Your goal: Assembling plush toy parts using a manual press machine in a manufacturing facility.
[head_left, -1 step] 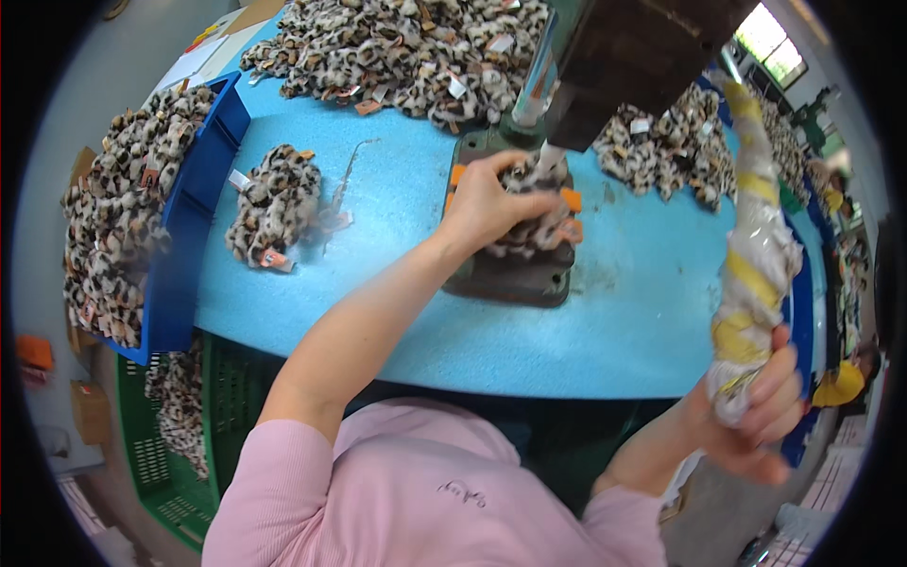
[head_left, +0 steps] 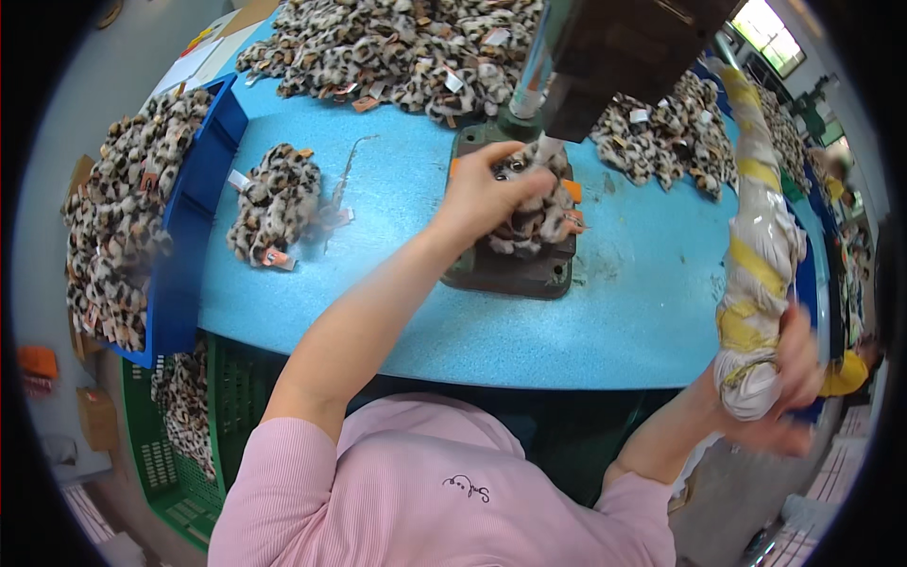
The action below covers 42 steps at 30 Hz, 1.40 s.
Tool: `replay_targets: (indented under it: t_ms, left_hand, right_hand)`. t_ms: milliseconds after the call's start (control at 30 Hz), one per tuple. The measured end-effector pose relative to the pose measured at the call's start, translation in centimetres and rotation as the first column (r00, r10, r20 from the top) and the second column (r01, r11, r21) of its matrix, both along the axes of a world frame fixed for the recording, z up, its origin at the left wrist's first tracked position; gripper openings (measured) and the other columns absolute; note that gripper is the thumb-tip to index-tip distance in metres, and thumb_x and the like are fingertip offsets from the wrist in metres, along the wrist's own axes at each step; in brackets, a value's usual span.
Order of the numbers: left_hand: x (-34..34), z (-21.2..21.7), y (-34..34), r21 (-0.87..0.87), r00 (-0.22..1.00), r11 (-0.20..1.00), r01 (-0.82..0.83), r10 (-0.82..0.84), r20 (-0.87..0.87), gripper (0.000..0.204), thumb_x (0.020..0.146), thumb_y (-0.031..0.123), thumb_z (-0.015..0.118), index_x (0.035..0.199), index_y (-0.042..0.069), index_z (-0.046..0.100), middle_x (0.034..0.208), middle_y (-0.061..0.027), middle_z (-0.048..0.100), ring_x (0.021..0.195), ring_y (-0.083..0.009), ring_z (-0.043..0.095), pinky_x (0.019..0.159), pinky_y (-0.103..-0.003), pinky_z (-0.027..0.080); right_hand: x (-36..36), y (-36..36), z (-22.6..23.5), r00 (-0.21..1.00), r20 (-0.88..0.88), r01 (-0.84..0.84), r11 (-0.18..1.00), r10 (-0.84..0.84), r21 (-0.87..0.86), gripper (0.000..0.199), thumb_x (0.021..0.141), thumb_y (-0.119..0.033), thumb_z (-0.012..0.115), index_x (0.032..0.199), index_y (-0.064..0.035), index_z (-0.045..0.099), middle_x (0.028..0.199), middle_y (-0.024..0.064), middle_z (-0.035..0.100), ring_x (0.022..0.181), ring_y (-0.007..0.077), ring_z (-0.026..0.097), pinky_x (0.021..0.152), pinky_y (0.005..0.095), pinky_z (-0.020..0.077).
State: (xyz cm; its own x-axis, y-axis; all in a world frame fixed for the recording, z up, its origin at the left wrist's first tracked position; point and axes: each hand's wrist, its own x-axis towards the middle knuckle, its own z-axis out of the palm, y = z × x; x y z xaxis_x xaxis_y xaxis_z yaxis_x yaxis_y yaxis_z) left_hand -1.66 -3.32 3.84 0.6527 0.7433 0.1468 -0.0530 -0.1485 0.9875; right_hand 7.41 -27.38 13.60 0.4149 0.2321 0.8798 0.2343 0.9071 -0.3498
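Note:
My left hand (head_left: 487,194) is closed around a fluffy black, white and brown spotted plush piece (head_left: 529,227), pinching it between thumb and fingers. The piece lies on the dark base (head_left: 510,283) of a hand press, right beneath its pale ram tip (head_left: 550,146). A dark eye shows on the plush near my fingers. At the right, my right hand (head_left: 798,378) curls about the low end of the press lever (head_left: 756,274), wrapped in white and yellow; its fingers are smeared by motion. Another spotted plush piece (head_left: 279,203), with tags, lies left of the press.
A large heap of spotted plush pieces (head_left: 397,57) covers the far table, and a smaller heap (head_left: 671,142) lies right of the press. A blue bin (head_left: 194,208) full of them stands at the left, above a green crate (head_left: 170,491). The press head (head_left: 633,66) overhangs the blue tabletop (head_left: 378,321).
My right hand and the lever's end have shifted slightly right, with the hand higher. The ram tip sits a little higher over the plush piece. My left hand keeps its hold.

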Motion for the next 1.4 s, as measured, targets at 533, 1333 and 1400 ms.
replay_targets:
  t_ms: [533, 1333, 1400]
  left_hand:
    - [-3.9, 3.2, -2.0, -0.439, 0.846, 0.723, 0.533, -0.455, 0.278, 0.008, 0.070, -0.002, 0.063, 0.071, 0.000, 0.056, 0.065, -0.0041, 0.059, 0.051, -0.0092, 0.054, 0.046, -0.021, 0.045]
    - [0.2, -1.3, 4.3, -0.722, 0.955, 0.628, 0.290, -0.140, 0.261, 0.010, 0.076, 0.001, 0.057, 0.082, 0.009, 0.053, 0.071, -0.0014, 0.057, 0.053, -0.0089, 0.054, 0.046, -0.020, 0.046]
    - [0.2, -2.2, 4.7, -0.544, 0.978, 0.813, 0.210, -0.176, 0.114, 0.011, 0.075, -0.002, 0.056, 0.078, 0.008, 0.053, 0.066, 0.0003, 0.055, 0.051, -0.0079, 0.053, 0.045, -0.020, 0.044]
  right_hand:
    - [3.4, 12.3, -7.8, 0.912, -0.405, -0.342, 0.438, -0.058, -0.832, 0.039, 0.089, -0.035, 0.044, 0.089, 0.0008, 0.059, 0.082, 0.0061, 0.061, 0.065, 0.0124, 0.058, 0.059, 0.0252, 0.0476]
    - [4.2, 17.5, -11.5, 0.913, -0.383, -0.231, 0.596, -0.140, -0.769, 0.005, 0.075, 0.002, 0.059, 0.080, 0.0015, 0.059, 0.073, 0.0020, 0.060, 0.063, 0.0046, 0.052, 0.056, 0.0185, 0.0432]
    - [4.2, 17.0, -12.0, 0.987, -0.098, -0.027, 0.474, -0.126, -0.880, 0.007, 0.074, 0.003, 0.058, 0.080, 0.0016, 0.059, 0.073, 0.0012, 0.060, 0.063, 0.0051, 0.052, 0.055, 0.0194, 0.0429]
